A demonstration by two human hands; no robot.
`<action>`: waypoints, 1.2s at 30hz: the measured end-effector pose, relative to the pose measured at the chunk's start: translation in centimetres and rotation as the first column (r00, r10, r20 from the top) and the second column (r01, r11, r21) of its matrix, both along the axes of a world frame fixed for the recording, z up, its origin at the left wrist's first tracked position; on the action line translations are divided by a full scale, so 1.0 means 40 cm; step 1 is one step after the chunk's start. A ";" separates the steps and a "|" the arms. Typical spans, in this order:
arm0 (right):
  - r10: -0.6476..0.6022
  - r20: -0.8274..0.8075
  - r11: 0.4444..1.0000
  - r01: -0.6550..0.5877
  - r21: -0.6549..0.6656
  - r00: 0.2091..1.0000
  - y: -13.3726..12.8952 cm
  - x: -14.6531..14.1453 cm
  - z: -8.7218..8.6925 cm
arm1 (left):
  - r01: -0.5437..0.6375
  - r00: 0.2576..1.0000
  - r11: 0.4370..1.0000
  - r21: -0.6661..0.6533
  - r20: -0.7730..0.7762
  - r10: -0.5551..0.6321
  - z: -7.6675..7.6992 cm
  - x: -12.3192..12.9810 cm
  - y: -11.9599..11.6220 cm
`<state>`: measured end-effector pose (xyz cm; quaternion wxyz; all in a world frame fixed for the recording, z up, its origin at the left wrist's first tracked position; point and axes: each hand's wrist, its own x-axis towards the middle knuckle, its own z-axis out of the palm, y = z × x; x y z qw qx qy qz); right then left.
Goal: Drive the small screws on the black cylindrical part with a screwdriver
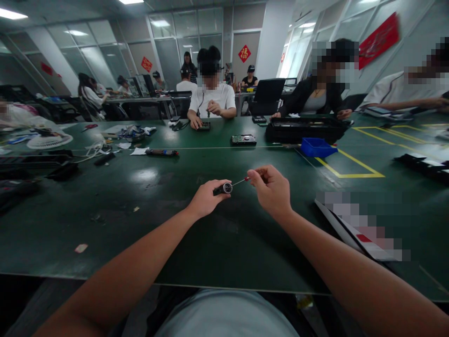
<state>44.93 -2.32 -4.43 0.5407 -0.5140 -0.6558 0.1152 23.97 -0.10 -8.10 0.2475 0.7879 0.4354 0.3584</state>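
Just above the green table (pixel 224 243), my left hand (pixel 205 199) grips a small black part (pixel 220 189) with a round, silver-rimmed end (pixel 228 188) facing me. What kind of part it is, I cannot make out. My right hand (pixel 275 189) is closed around a screwdriver (pixel 242 181) with a thin metal shaft and a bit of red at the handle. The shaft points left, and its tip is at or close to the rim of the black part. Most of the handle is hidden by my fingers.
An open hard drive (pixel 243 139) and a blue bin (pixel 317 147) lie ahead. A dark pen-like tool (pixel 162 152) is left of them. A long black housing (pixel 307 129) lies before a co-worker. A partly blurred light-coloured object (pixel 361 229) rests right. Co-workers sit across the table.
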 end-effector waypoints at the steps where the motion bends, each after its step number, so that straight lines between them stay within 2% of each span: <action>1: 0.005 -0.022 1.000 -0.006 -0.014 1.000 0.004 0.001 -0.004 | 0.000 1.000 1.000 -0.001 0.003 0.000 0.000 0.000 0.000; 8: 0.014 -0.205 0.996 -0.031 -0.082 0.979 0.034 0.004 -0.027 | -0.013 1.000 1.000 -0.021 -0.010 0.013 -0.002 0.001 0.001; 12: 0.029 -0.336 0.990 -0.074 -0.121 0.941 0.050 0.002 -0.037 | -0.014 1.000 1.000 -0.022 -0.009 0.014 -0.001 -0.001 0.000; 16: 0.043 -0.383 0.986 -0.102 -0.133 0.923 0.054 0.003 -0.043 | -0.013 1.000 1.000 -0.016 -0.020 0.013 0.003 -0.001 -0.003; 19: 0.032 -0.320 0.990 -0.073 -0.117 0.947 0.049 0.006 -0.041 | -0.019 0.999 1.000 -0.011 -0.033 0.019 0.003 -0.001 -0.001; 22: 0.019 -0.184 0.998 -0.031 -0.063 0.983 0.035 0.008 -0.031 | -0.029 0.999 1.000 0.005 -0.026 0.029 -0.002 -0.001 0.003; 26: 0.036 -0.041 0.999 -0.036 0.003 0.998 0.006 0.003 -0.011 | -0.040 0.999 0.999 0.034 -0.006 0.041 -0.003 -0.001 0.004; 32: 0.083 0.073 0.991 -0.090 0.098 0.994 -0.019 -0.006 0.002 | -0.041 0.999 0.998 0.055 -0.023 0.043 0.002 -0.003 0.001; 36: 0.167 0.103 0.974 -0.180 0.138 0.981 -0.015 -0.005 -0.006 | -0.049 0.999 0.997 0.065 -0.017 0.050 -0.009 -0.008 0.010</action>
